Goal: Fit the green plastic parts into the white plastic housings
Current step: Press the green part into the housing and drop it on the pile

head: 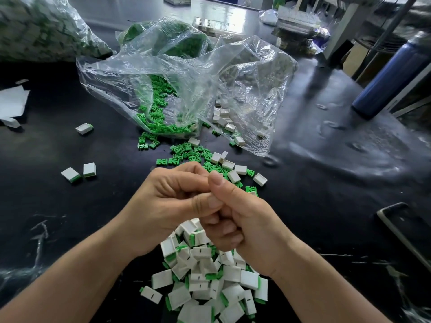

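Dark and shiny, the surface (326, 183) has a big clear bag (186, 78) in the middle. Small green parts (154, 113) spill out of the bag's mouth toward the person. They are bright green and flat, with little prongs. White housings (240, 170) lie mixed in with them just in front of the bag. They look like small open boxes. More white ones sit inside the bag's right side.

Well in front of the bag, closest to the person, is a pile (205, 283) of white housings with green showing at one end. Many have a short dark line on top. Three loose pieces (89, 170) like those lie left of the bag.

Between the bag and the pile, the left hand (168, 199) and right hand (240, 220) are pressed together with fingers curled in. What they pinch is hidden, so I cannot tell.

A blue bottle (391, 75) is right of the bag. A second bag (42, 26), full, sits behind and left of it.
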`<state>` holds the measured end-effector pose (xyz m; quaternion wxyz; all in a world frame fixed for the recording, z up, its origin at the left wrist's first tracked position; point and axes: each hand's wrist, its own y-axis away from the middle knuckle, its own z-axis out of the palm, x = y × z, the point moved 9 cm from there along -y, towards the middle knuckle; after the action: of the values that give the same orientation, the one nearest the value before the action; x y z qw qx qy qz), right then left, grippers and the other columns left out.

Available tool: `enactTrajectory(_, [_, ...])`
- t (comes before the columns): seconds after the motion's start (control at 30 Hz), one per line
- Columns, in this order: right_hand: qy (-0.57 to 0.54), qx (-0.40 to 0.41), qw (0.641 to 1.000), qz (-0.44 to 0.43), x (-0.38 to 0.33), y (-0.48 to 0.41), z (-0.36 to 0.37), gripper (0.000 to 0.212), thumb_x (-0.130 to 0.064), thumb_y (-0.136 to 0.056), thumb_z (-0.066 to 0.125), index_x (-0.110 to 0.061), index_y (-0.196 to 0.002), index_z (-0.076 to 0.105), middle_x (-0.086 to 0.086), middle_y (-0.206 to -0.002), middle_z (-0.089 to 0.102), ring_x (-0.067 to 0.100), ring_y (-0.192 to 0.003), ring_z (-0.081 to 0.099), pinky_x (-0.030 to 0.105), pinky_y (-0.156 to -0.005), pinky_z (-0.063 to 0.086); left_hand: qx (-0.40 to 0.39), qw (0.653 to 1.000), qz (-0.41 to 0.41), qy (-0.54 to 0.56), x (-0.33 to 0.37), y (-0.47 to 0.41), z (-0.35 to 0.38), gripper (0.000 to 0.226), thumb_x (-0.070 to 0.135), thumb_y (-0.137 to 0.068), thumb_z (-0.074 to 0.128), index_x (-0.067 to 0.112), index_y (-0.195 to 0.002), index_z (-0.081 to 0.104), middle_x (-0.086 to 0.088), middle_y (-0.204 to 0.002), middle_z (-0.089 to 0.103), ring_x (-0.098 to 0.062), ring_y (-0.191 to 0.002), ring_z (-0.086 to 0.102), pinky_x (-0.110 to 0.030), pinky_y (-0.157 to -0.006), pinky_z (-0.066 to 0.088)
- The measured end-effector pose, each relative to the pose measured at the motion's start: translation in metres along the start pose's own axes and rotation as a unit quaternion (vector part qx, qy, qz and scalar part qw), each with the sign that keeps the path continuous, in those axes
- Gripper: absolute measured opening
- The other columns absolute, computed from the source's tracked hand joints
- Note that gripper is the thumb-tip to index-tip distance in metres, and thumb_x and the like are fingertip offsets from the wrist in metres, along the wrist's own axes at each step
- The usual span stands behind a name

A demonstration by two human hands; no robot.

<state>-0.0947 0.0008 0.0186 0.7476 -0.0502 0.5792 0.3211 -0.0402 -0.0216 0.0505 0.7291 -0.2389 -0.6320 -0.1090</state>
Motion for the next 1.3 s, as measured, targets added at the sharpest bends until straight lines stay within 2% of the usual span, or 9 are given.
enactTrajectory(0.2, [0.016,0.017,1.000,-0.006,0.001,0.001,-0.003,0.037,-0.053,-0.076,0.043,-0.025,-0.052,0.047,-0.010,-0.050,0.034,0.003,-0.041,0.023,0.012,-0.036,0.018,-0.006,1.000,-0.015,0.017,0.000,0.001,0.002,0.035,0.042,-0.063,0.078,0.008,-0.073,0.075,0.000,-0.070,0.054,-0.010,-0.066,0.054,-0.019,-0.058,0.047])
enactTrajectory(0.3, [0.006,-0.023,1.000,-0.001,0.001,-0.001,0.000,0.038,-0.055,-0.080,0.039,-0.030,-0.059,0.059,-0.012,-0.053,0.036,0.002,-0.044,0.025,0.012,-0.039,0.018,-0.006,0.999,-0.037,0.007,-0.002,0.001,0.002,0.036,0.041,-0.057,0.081,0.009,-0.072,0.074,0.001,-0.069,0.053,-0.011,-0.066,0.053,-0.019,-0.060,0.047])
enactTrajectory(0.43, [-0.027,-0.064,0.997,0.042,0.007,-0.003,0.000,0.047,-0.063,-0.079,0.029,-0.035,-0.065,0.064,-0.014,-0.056,0.040,0.001,-0.044,0.027,0.011,-0.039,0.020,0.017,0.996,-0.085,0.016,-0.009,0.001,0.002,0.021,0.019,-0.059,0.070,0.003,-0.072,0.072,0.004,-0.068,0.055,-0.009,-0.061,0.056,-0.018,-0.059,0.047])
enactTrajectory(0.6, [-0.013,-0.084,0.995,0.042,0.011,-0.008,-0.005,0.073,-0.067,-0.081,0.024,-0.012,-0.122,0.047,-0.011,-0.063,0.035,0.002,-0.046,0.025,0.010,-0.040,0.021,0.064,0.994,-0.090,0.011,-0.009,0.001,0.000,0.018,0.013,-0.067,0.057,0.015,-0.068,0.076,-0.005,-0.077,0.054,-0.012,-0.061,0.056,-0.019,-0.060,0.047])
enactTrajectory(0.73, [-0.016,-0.063,0.998,0.021,0.005,-0.008,-0.008,0.058,-0.069,-0.078,0.028,-0.026,-0.104,0.057,-0.012,-0.063,0.037,0.002,-0.048,0.026,0.012,-0.041,0.020,0.079,0.993,-0.084,0.012,-0.010,0.001,-0.001,0.020,0.014,-0.067,0.058,0.014,-0.073,0.076,-0.003,-0.077,0.057,-0.012,-0.063,0.057,-0.019,-0.061,0.048])
enactTrajectory(0.87, [0.035,0.007,0.999,0.010,0.005,-0.006,-0.018,0.045,-0.065,-0.075,0.038,-0.029,-0.056,0.056,-0.005,-0.062,0.031,0.005,-0.048,0.023,0.013,-0.041,0.020,0.081,0.993,-0.084,0.002,-0.013,0.001,-0.001,0.020,0.019,-0.070,0.057,0.010,-0.073,0.075,-0.001,-0.083,0.057,-0.012,-0.076,0.058,-0.018,-0.067,0.049])
enactTrajectory(1.0, [0.029,0.050,0.998,-0.018,0.003,-0.005,-0.022,0.045,-0.063,-0.076,0.040,-0.022,-0.060,0.050,-0.007,-0.055,0.034,0.004,-0.044,0.025,0.012,-0.038,0.023,0.072,0.995,-0.069,-0.001,-0.015,0.002,0.006,0.027,0.023,-0.076,0.051,0.005,-0.085,0.070,-0.006,-0.099,0.064,-0.026,-0.091,0.061,-0.033,-0.075,0.052])
enactTrajectory(1.07, [0.007,0.046,0.999,-0.017,0.005,-0.005,-0.019,0.047,-0.063,-0.074,0.040,-0.019,-0.061,0.048,-0.004,-0.056,0.031,0.004,-0.044,0.024,0.012,-0.037,0.024,0.065,0.995,-0.073,0.005,-0.018,0.003,0.012,0.033,0.027,-0.080,0.048,0.002,-0.094,0.064,-0.019,-0.085,0.061,-0.037,-0.081,0.056,-0.046,-0.076,0.048])
enactTrajectory(1.3, [-0.054,0.013,0.998,0.003,0.004,-0.003,-0.009,0.045,-0.060,-0.074,0.039,-0.018,-0.069,0.053,-0.009,-0.048,0.033,0.002,-0.041,0.027,0.011,-0.040,0.025,0.056,0.995,-0.077,0.042,-0.021,0.005,0.015,0.019,0.039,-0.075,0.054,0.024,-0.079,0.066,0.004,-0.066,0.052,-0.015,-0.065,0.047,-0.033,-0.061,0.040])
